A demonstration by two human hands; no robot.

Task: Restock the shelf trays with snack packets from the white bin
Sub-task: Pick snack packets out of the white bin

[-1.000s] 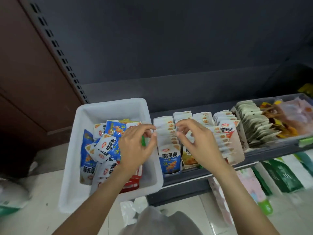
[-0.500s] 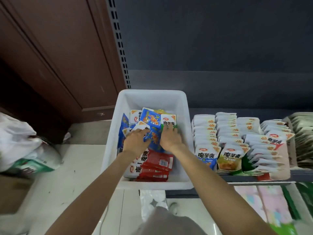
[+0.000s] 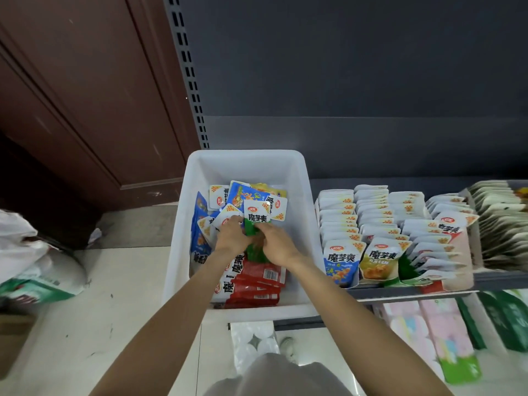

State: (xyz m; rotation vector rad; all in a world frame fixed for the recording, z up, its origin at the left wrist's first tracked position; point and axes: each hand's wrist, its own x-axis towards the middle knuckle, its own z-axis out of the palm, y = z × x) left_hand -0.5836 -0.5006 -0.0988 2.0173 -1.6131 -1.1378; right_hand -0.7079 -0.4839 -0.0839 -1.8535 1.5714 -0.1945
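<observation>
While both hands reach into the bin (image 3: 177,247), the left hand (image 3: 232,235) and right hand (image 3: 277,243) together grasp a green packet (image 3: 255,224), held upright above the red packets (image 3: 254,284). Blue packets (image 3: 200,232) lie at the bin's left; filled trays (image 3: 400,277) stand just beside it.

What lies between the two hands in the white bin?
In the head view, a green packet stands between the left hand and right hand; both grip it.
</observation>
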